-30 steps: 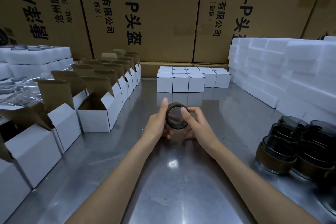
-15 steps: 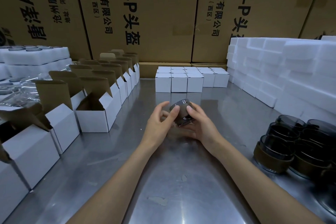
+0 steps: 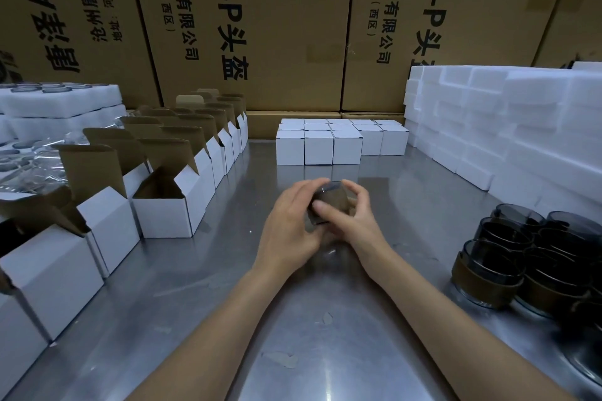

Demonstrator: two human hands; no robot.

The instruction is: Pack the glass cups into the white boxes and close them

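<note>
Both hands, left hand (image 3: 290, 225) and right hand (image 3: 355, 218), curl their fingers around one glass cup (image 3: 329, 202) above the desk (image 3: 202, 286), right of the open white boxes (image 3: 166, 212). Smooth glass could slip and shatter.

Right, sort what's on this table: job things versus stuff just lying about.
Job:
glass cup, held by left hand and right hand
waiting cups
open boxes
closed boxes

Lying about:
foam blocks
brown cartons
paper scraps
</note>
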